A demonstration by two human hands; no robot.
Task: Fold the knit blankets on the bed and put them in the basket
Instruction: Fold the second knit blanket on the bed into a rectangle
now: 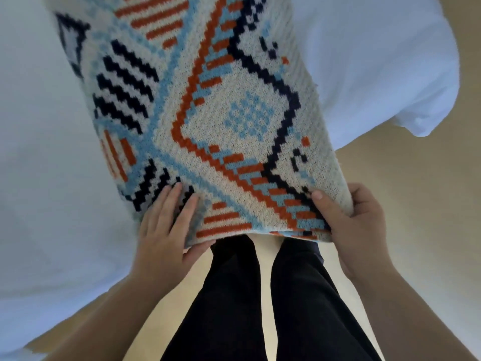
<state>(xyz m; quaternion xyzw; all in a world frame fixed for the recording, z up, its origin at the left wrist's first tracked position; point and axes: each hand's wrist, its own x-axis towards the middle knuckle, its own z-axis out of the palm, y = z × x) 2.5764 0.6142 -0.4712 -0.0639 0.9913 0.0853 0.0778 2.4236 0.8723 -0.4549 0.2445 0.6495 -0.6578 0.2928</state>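
Observation:
A knit blanket (208, 105) with a cream ground and orange, navy and light-blue geometric patterns stretches from the top of the head view down to my hands, its near end hanging past the bed's edge. My left hand (166, 230) grips the near left corner, fingers on top and thumb beneath. My right hand (354, 220) pinches the near right corner, thumb on top and fingers curled under. No basket is in view.
The white bed (52, 165) lies under the blanket and fills the left and upper right. A tan floor (416, 204) shows at right and below. My legs in dark trousers (273, 295) stand at the bed's edge.

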